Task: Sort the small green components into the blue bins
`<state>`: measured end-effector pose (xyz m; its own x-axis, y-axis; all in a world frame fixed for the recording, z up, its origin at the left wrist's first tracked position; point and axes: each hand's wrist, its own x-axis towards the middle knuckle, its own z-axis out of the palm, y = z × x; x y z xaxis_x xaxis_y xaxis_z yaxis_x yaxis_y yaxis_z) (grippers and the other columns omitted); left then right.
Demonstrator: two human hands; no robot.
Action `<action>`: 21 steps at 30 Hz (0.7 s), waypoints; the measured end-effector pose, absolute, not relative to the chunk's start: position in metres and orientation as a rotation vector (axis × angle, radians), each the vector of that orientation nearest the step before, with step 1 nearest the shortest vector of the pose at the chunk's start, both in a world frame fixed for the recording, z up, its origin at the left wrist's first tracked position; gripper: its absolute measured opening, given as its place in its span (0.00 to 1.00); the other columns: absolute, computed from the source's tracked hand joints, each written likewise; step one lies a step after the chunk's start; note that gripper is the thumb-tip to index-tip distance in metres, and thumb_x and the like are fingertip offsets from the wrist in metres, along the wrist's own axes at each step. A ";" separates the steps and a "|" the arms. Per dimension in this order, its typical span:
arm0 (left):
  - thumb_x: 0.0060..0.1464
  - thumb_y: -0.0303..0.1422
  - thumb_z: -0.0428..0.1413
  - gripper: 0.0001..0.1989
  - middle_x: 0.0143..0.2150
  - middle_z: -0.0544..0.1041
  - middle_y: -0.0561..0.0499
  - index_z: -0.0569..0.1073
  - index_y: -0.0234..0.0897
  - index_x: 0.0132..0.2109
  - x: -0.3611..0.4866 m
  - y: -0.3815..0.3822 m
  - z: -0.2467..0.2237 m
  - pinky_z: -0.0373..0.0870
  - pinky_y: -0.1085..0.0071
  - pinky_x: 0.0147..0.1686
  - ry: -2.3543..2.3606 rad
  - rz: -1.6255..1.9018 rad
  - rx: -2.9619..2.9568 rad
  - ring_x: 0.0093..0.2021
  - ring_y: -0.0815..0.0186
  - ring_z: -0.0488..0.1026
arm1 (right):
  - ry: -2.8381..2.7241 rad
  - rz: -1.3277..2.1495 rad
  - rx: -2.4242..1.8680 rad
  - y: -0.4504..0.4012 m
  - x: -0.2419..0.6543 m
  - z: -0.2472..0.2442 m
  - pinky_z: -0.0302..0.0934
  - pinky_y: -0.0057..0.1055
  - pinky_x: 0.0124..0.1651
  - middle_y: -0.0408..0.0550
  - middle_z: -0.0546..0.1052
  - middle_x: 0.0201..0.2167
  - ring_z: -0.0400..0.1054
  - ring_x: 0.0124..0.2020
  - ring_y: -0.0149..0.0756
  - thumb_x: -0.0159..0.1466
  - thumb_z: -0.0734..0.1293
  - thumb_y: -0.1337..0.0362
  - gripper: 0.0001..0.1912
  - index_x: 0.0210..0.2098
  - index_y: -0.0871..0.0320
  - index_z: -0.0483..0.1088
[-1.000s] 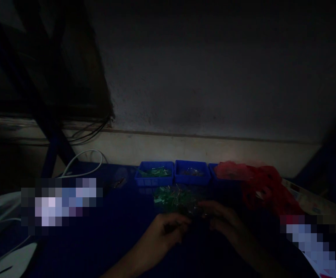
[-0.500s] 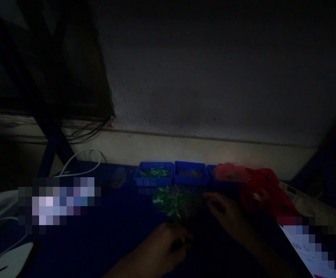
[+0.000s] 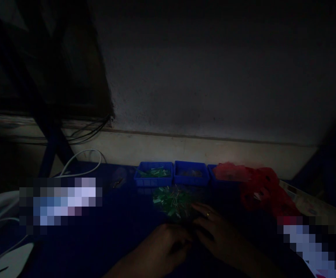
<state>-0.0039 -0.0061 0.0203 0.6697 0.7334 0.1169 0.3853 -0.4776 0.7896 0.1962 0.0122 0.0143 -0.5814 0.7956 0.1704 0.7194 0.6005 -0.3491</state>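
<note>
In dim light, my left hand [image 3: 168, 245] is low in the middle of the head view, its fingers curled together in a pinch. Anything between them is lost in shadow. My right hand [image 3: 217, 231], with a ring on one finger, lies close beside the left fingertips. Its thumb and forefinger come together there, other fingers reaching forward; what they hold is too dark to make out. Just beyond both hands is a loose pile of green strips with thin, shiny, pin-like pieces [image 3: 172, 202], on the blue tabletop [image 3: 110, 231].
Behind the pile stand a blue bin of green pieces [image 3: 154, 181], a blue bin with dull contents [image 3: 191, 180] and a third blue bin [image 3: 224, 185] under pink-red mesh [image 3: 231, 172]. Red netting [image 3: 268, 193] lies right. A white cable [image 3: 81, 150] loops at left; blurred bright patches flank the table.
My right hand has moved left and toward me, from beside the pile to my left fingertips. My left hand has barely moved.
</note>
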 end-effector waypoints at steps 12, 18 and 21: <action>0.49 0.18 0.48 0.12 0.28 0.73 0.54 0.74 0.36 0.32 -0.004 -0.005 0.025 0.59 0.75 0.26 0.892 0.538 2.131 0.26 0.69 0.66 | -2.282 0.259 -1.219 0.019 0.203 0.009 0.63 0.45 0.54 0.56 0.75 0.50 0.68 0.51 0.44 0.63 0.58 0.70 0.19 0.51 0.60 0.70; 0.49 0.18 0.48 0.12 0.29 0.73 0.54 0.73 0.36 0.32 -0.006 -0.006 0.022 0.59 0.75 0.27 0.905 0.520 2.156 0.28 0.69 0.67 | -2.004 0.365 -1.167 0.020 0.204 0.015 0.65 0.43 0.49 0.52 0.79 0.41 0.72 0.43 0.44 0.60 0.60 0.69 0.14 0.41 0.54 0.75; 0.48 0.17 0.48 0.12 0.29 0.73 0.54 0.73 0.36 0.32 -0.006 -0.006 0.022 0.59 0.75 0.28 0.902 0.522 2.175 0.29 0.69 0.68 | -1.867 0.479 -1.173 0.019 0.203 0.022 0.66 0.40 0.44 0.51 0.79 0.35 0.73 0.38 0.43 0.58 0.62 0.68 0.10 0.33 0.55 0.75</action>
